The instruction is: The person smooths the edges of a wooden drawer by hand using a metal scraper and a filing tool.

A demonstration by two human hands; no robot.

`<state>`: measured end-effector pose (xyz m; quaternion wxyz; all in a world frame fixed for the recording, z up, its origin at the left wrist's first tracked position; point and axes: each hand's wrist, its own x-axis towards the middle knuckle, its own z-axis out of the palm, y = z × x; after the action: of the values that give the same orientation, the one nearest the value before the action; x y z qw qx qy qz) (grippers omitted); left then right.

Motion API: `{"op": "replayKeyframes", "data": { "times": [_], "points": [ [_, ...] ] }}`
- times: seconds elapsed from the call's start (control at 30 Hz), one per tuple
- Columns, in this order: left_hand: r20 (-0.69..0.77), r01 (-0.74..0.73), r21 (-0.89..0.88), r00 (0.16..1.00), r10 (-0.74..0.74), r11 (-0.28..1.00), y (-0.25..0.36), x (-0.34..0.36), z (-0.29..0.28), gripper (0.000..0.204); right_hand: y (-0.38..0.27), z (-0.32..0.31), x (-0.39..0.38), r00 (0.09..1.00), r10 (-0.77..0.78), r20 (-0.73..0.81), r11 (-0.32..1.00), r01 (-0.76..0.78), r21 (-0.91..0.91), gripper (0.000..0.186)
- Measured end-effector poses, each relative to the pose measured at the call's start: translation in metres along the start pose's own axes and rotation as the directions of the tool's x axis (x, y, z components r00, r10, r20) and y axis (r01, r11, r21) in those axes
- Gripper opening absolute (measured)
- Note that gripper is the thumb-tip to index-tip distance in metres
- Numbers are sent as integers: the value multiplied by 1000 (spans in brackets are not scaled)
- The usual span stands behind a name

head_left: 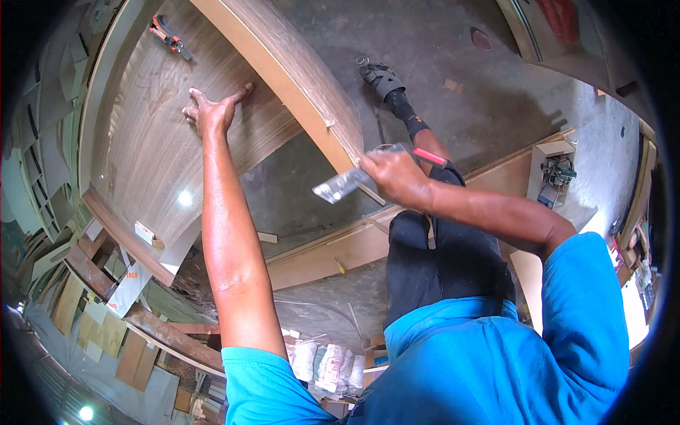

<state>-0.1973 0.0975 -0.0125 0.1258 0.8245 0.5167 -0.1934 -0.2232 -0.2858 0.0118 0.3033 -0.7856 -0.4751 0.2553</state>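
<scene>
My left hand rests with its fingers spread on a wood-grain laminate panel, at the upper left. An orange and black hand tool lies on the panel above it. My right hand is closed around a flat metal-bladed tool, near the lower end of a light wooden edge that runs along the panel. The blade points down and to the left. A red piece sticks out to the right of my fist; I cannot tell whether it belongs to the tool.
My sandalled foot is on the grey concrete floor. A long board crosses below the panel. A small machine sits at the right, stacked boards at the lower left, white sacks at the bottom.
</scene>
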Motion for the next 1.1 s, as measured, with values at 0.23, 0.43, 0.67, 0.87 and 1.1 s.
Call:
{"op": "replayKeyframes", "data": {
  "times": [0.23,0.43,0.67,0.87,1.1],
  "points": [
    [-36,-50,-56,998,48,997,-14,7,6,154,10,-6,-68,978,-106,178,990,88,110,16],
    [-68,-70,-119,996,62,991,-23,7,0,153,77,-82,81,971,231,-58,963,-220,153,27],
    [26,12,-113,1000,-9,994,4,-3,-12,150,137,-144,340,924,177,-340,978,-126,167,23],
    [61,44,-98,997,-38,994,12,-1,-18,151,152,-149,532,881,133,-455,982,-56,179,25],
    [92,62,-93,994,-53,994,24,5,-26,151,142,-162,627,879,-13,-477,1000,21,11,15]
  ]
}}
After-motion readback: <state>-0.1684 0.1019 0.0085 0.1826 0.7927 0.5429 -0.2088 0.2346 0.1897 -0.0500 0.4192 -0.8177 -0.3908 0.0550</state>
